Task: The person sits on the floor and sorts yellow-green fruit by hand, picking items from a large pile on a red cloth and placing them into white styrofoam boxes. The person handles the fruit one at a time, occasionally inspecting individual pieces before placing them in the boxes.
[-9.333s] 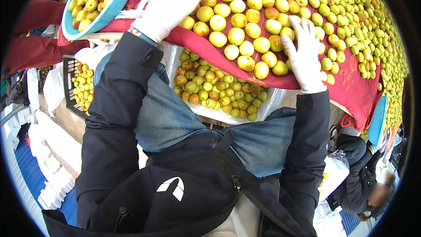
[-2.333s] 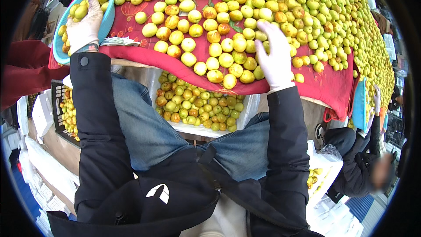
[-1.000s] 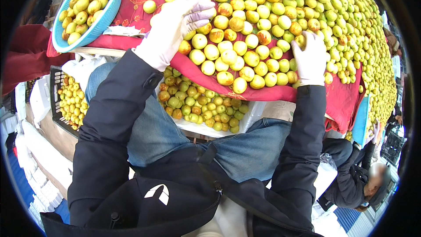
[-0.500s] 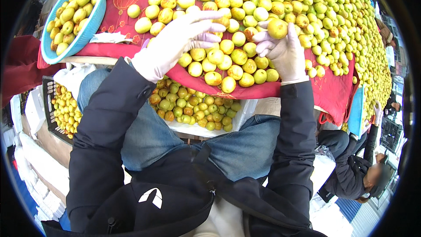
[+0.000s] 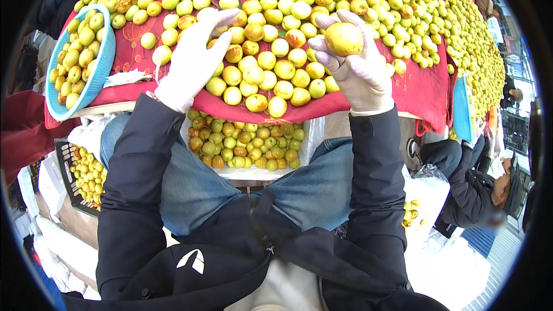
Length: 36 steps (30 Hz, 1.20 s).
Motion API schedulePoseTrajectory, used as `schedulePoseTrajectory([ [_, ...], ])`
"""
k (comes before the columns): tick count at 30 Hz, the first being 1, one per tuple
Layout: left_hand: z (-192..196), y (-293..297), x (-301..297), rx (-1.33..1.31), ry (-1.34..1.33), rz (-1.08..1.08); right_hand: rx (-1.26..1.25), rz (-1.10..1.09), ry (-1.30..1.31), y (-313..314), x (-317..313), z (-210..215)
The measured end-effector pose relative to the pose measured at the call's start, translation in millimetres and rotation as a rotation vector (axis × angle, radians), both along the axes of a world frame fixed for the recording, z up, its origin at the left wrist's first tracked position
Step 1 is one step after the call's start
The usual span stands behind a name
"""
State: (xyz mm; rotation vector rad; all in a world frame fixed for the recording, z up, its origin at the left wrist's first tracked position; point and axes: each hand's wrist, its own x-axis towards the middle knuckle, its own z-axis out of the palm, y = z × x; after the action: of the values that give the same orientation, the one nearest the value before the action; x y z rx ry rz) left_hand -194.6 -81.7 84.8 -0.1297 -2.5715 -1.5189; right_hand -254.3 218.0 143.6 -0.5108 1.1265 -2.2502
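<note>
A yellow-green jujube [image 5: 344,39] rests in the fingers of my white-gloved right hand [image 5: 366,78], raised over the front edge of the table and closed on the fruit. On the left, my gloved left hand [image 5: 190,63] is open, its thumb apart from its fingers, over the near jujubes [image 5: 253,75]. No fruit shows clearly in its grasp. The loose jujubes are green to yellow, some with brown-red patches, and lie on a red cloth [image 5: 204,99].
A blue basket [image 5: 105,60] of jujubes stands at the left table edge. Below the table, a white-lined box [image 5: 311,141] and a black crate [image 5: 68,175] hold more. A large heap [image 5: 397,0] spreads far right. Another person [image 5: 469,187] sits at the right.
My right hand has moved slightly left, its palm turned up more, with the jujube nearer my view. My left hand has drawn left, its thumb now spread from the fingers.
</note>
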Motion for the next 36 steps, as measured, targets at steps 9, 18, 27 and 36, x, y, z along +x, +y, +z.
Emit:
schedulePoseTrajectory([
  [9, -15, -2, 6, -0.668, 0.125, -0.006, -0.078, 0.201, -0.148, 8, 59, 19],
  [18, -5, -4, 18, -0.519, 0.215, -0.035, 0.381, -0.170, 0.217, 44, 91, 21],
  [27, -27, -14, 9, -0.907, 0.054, 0.095, 2.305, -0.640, 0.389, 356, 277, 44],
  [36, -9, 43, 52, -0.929, 0.094, -0.275, 1.561, -0.606, 0.682, 220, 190, 29],
])
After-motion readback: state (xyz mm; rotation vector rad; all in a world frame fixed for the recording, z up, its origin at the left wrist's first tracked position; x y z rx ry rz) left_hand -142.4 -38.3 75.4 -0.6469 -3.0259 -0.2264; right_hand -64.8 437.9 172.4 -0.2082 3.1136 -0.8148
